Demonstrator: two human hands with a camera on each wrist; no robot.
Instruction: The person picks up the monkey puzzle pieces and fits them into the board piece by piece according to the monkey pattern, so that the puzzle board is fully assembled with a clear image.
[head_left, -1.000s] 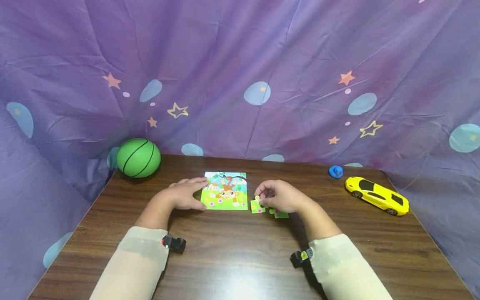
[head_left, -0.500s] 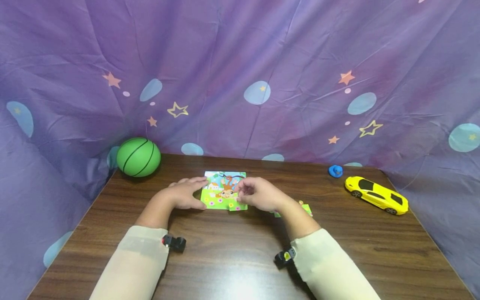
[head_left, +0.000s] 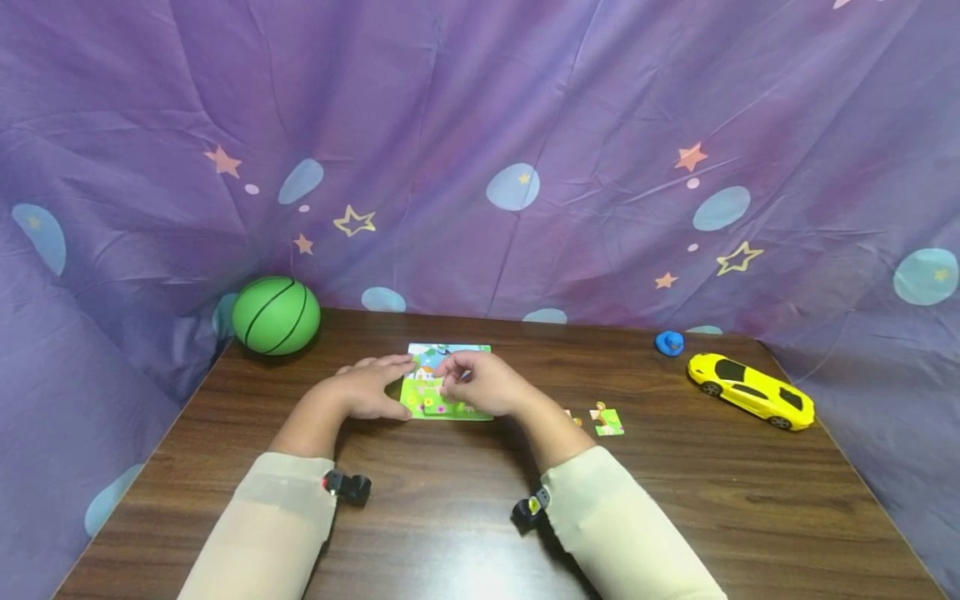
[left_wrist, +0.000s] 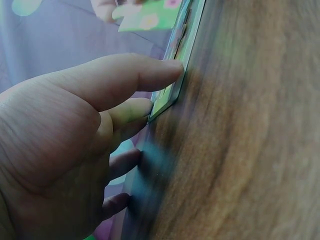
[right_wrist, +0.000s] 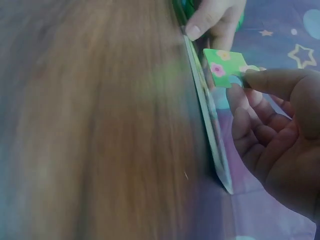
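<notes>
A puzzle board (head_left: 420, 357) with a bright picture lies at the middle of the table. In the head view my left hand (head_left: 371, 389) rests at the board's left edge. Its thumb (left_wrist: 160, 75) and forefinger touch the board's corner in the left wrist view, the fingers loosely extended. Above the board, my right hand (head_left: 483, 385) pinches a green puzzle piece (right_wrist: 222, 67) with flowers between thumb and forefinger. The right wrist view shows this piece raised off the board. My right hand covers much of the picture's right half.
On the table (head_left: 420, 500), a loose puzzle piece (head_left: 611, 422) lies right of the board, another partly hidden by my right forearm. A green ball (head_left: 276, 315) stands back left. At the right are a blue rubber duck (head_left: 669, 342) and a yellow toy car (head_left: 750, 392).
My right hand has carried the green puzzle piece leftward, from beside the board to above its lower left part. The left hand has stayed at the board's left edge.
</notes>
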